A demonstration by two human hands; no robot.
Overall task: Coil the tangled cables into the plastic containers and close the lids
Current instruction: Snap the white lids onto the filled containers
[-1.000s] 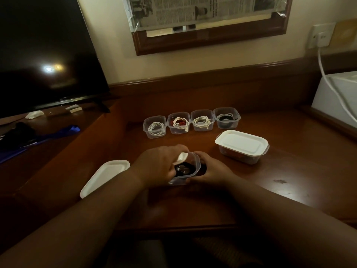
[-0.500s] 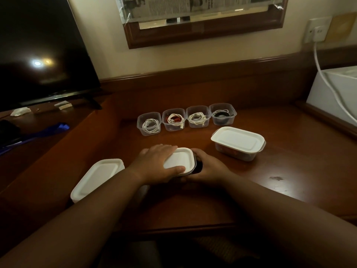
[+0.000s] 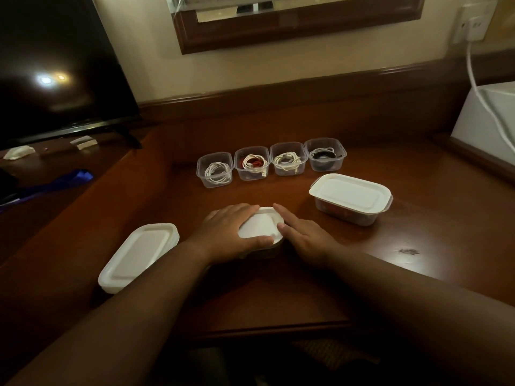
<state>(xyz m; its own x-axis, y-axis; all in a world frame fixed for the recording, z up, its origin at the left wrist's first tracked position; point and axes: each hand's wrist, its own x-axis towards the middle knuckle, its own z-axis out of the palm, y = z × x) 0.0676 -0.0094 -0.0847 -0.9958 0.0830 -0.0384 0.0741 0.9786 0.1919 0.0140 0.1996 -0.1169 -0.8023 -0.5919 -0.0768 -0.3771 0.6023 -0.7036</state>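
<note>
I see a brown wooden surface [image 3: 362,274] filling most of the view, with a dark screen [image 3: 55,65] standing over its far left corner and a framed mirror [image 3: 295,23] on the wall behind the far edge. A white box [image 3: 485,118] sits at the far right corner, a white cord [image 3: 479,87] hanging across it.

Two large lidded tubs come next: one [image 3: 351,197] toward the right edge, one [image 3: 138,256] toward the left edge.

My left hand [image 3: 231,232] lies over the left side of a small white lid [image 3: 260,225] near the middle of the surface, fingers laid flat along its far edge and thumb along its near edge, an open, pressing grip rather than a curled one. My right hand [image 3: 303,235] rests at the lid's right side, fingers straight, thumb tip touching the lid's rim. The lid sits on a small cup [image 3: 264,252], mostly hidden beneath it; I cannot tell whether it is fully sealed.

Four small open cups stand in a row near the far edge, each holding a coiled cable: white [image 3: 217,172], white with red [image 3: 252,164], white [image 3: 287,160], black [image 3: 323,155].
</note>
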